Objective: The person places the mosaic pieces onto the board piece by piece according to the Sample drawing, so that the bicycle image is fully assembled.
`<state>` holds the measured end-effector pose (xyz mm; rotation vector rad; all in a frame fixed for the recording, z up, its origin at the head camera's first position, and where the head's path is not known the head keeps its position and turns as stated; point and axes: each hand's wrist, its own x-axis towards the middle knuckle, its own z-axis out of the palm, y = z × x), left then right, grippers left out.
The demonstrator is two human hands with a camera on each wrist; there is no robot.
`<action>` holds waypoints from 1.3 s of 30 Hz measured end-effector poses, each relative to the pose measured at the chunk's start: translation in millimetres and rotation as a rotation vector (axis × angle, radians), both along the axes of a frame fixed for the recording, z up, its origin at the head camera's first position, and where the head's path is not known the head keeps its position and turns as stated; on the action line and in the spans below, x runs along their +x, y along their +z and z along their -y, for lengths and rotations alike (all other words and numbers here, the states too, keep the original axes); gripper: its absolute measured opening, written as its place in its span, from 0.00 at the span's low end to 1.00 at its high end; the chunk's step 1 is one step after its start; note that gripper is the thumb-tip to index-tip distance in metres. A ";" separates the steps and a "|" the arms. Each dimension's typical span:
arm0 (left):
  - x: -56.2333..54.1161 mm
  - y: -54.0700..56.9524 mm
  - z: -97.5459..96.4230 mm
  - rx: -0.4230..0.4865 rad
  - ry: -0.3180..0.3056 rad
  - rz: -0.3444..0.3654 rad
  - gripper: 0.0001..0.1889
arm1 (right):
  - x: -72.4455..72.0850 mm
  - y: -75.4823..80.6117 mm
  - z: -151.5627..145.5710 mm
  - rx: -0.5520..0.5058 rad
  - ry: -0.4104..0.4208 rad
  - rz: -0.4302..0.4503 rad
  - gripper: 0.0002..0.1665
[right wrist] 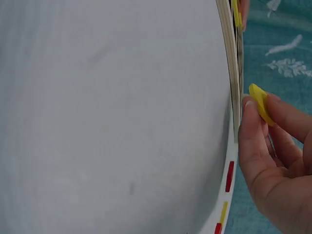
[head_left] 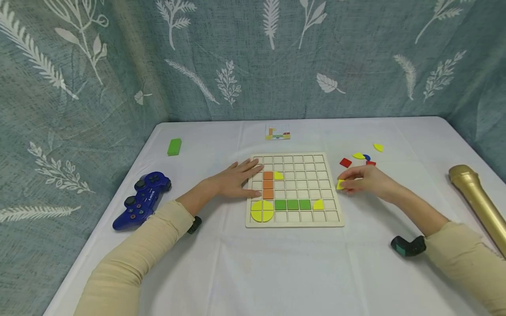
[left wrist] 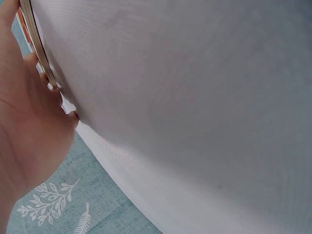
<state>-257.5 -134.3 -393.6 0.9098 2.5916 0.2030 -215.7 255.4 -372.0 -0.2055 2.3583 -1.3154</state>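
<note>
1. Left hand [head_left: 236, 181]: fingers spread, resting on the grid board [head_left: 308, 167] at its left edge.
2. Right hand [head_left: 366, 181] has a yellow piece [head_left: 340, 184] pinched (thumb and fingers) just off the board's right side.
3. Picture card [head_left: 278, 132] sits behind.

**Yellow piece [right wrist: 262, 105] pinched beside a part-filled grid board [head_left: 304, 192]**

The pale wooden board lay flat at mid-frame in the head view, the left hand [head_left: 236, 181] resting on its left edge. Three orange squares [head_left: 268, 184] made a column on its left part, a yellow quarter-circle [head_left: 278, 175] beside the top one. Four yellow quarters [head_left: 267, 206] formed a disc at the lower-left corner; rightward ran three green squares [head_left: 292, 204] and another yellow quarter [head_left: 318, 205]. At the board's right edge, the right hand [head_left: 365, 180] pinched the yellow piece, its outline partly hidden. Loose red pieces [head_left: 345, 163], yellow pieces [head_left: 359, 156] and a blue piece [head_left: 367, 157] lay right of centre.
</note>
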 end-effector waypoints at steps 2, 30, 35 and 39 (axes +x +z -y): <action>0.7 0.7 -0.5 -0.003 0.000 0.001 0.47 | 2.0 0.0 1.8 -0.004 0.009 0.007 0.24; 2.3 1.3 -0.2 0.024 0.002 0.007 0.46 | 33.4 -1.0 29.5 -0.034 0.135 0.075 0.18; 1.5 0.9 0.0 0.033 -0.003 0.010 0.46 | 40.1 -1.4 36.4 -0.003 0.153 0.069 0.16; 1.7 1.0 0.1 0.031 -0.005 0.012 0.46 | 43.8 -1.9 42.0 0.027 0.165 0.049 0.14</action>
